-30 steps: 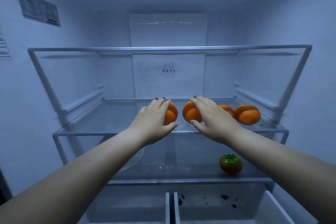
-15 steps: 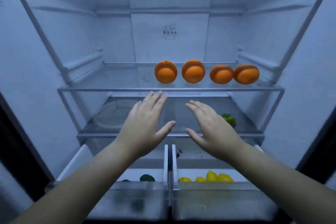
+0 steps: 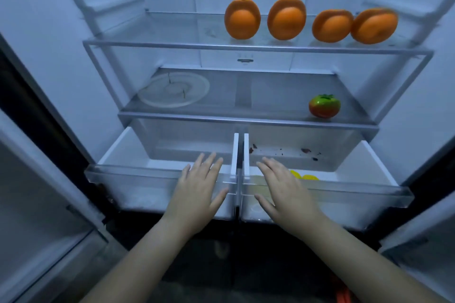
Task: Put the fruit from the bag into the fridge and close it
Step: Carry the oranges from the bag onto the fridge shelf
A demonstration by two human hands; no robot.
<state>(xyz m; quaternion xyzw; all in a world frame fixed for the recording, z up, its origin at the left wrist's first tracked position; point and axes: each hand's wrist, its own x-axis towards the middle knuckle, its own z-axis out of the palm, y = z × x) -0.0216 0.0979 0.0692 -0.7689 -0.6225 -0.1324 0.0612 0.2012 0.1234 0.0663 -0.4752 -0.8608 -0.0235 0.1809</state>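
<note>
On shelf point(image 3: 256, 48), oranges point(image 3: 286, 18) in crosswise row

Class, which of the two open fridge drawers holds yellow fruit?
The right drawer: yellow fruit shows by the right hand, none in the left drawer.

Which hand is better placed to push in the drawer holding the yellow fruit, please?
Right: the right hand is open above the right drawer; the left hand is above the left drawer.

Round translucent plate point(image 3: 173, 88) lies flat at left; dark crumbs point(image 3: 306, 150) scattered well apart, lower right.
</note>
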